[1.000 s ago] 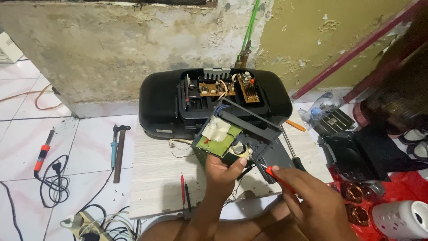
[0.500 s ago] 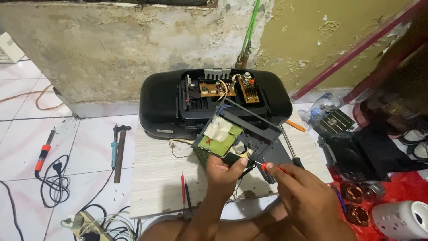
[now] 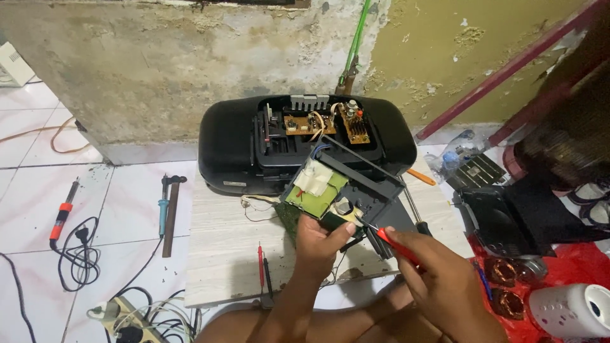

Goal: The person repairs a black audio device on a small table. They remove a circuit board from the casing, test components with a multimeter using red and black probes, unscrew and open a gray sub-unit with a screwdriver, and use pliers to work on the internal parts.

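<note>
My left hand point(image 3: 323, 240) grips the lower edge of a black module with a green circuit board point(image 3: 325, 190), held tilted above a wooden board. In my right hand point(image 3: 438, 279) is a red-handled screwdriver point(image 3: 391, 242), its tip against the module's underside near my left thumb. Behind stands an opened black radio cassette player point(image 3: 241, 143) with brown circuit boards exposed on top.
A pale wooden board point(image 3: 225, 254) lies on white floor tiles, with red and black probes point(image 3: 262, 263) on it. A hammer and blue screwdriver point(image 3: 168, 206), an orange-handled soldering iron point(image 3: 62, 213) and cables lie left. Black parts, copper coils point(image 3: 505, 270) and a white cylinder point(image 3: 569, 311) lie right.
My right hand has brought the red screwdriver up and left, so its tip now meets the module. My left hand keeps the module in the same spot.
</note>
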